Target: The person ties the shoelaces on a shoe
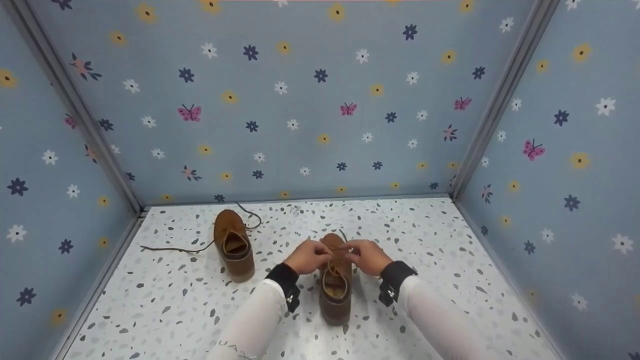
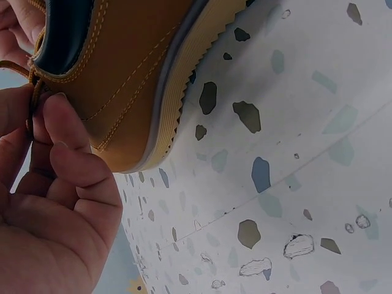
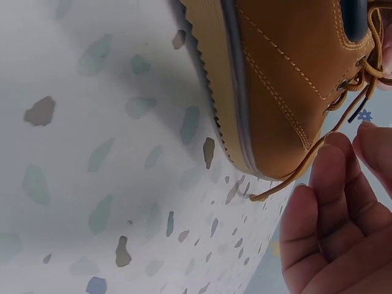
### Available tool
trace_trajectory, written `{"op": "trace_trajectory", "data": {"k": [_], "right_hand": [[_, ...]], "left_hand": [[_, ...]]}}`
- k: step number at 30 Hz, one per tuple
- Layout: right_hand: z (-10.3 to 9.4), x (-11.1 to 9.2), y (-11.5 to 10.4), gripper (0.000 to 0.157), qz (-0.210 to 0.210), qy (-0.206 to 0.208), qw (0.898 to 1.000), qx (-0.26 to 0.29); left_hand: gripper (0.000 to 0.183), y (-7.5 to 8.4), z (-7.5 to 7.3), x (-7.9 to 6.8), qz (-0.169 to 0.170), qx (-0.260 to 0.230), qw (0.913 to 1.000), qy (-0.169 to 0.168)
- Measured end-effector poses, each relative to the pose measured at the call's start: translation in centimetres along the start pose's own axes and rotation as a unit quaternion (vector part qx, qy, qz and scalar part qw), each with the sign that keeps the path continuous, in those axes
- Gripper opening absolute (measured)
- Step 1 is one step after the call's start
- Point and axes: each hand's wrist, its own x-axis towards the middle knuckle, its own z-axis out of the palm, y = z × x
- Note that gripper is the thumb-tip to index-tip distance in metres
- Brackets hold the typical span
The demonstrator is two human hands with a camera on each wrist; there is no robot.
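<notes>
A brown lace-up shoe (image 1: 336,305) stands on the speckled floor, toe pointing away from me. My left hand (image 1: 310,256) is at its left side, thumb and finger pinching the shoelace (image 2: 35,92) close to the eyelets. On the other side my right hand (image 1: 369,256) pinches at the lace over the front of the shoe, its fingers curled. One lace strand (image 3: 294,174) runs past the right fingertips toward the toe. A dark lace tip (image 3: 353,116) shows just above the right thumb. Seen from the head, the fingers partly cover the lacing.
A second brown shoe (image 1: 239,267) stands to the left, its laces (image 1: 182,249) spread loose on both sides. Blue floral panels (image 1: 300,110) enclose the white speckled floor (image 1: 425,310) at the back, left and right.
</notes>
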Motion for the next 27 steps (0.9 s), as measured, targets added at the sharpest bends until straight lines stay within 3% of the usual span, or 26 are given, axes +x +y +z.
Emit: {"op": "trace_trajectory", "data": {"k": [17, 27], "right_hand": [[1.5, 1.4, -0.5, 0.017, -0.053, 0.030, 0.998, -0.014], [1.4, 1.4, -0.5, 0.012, -0.031, 0.009, 0.999, -0.029]], "left_hand": [[0.014, 0.1, 0.0, 0.1, -0.011, 0.006, 0.9999, 0.002], [0.014, 0.3, 0.1, 0.0, -0.020, 0.006, 0.9998, 0.004]]}}
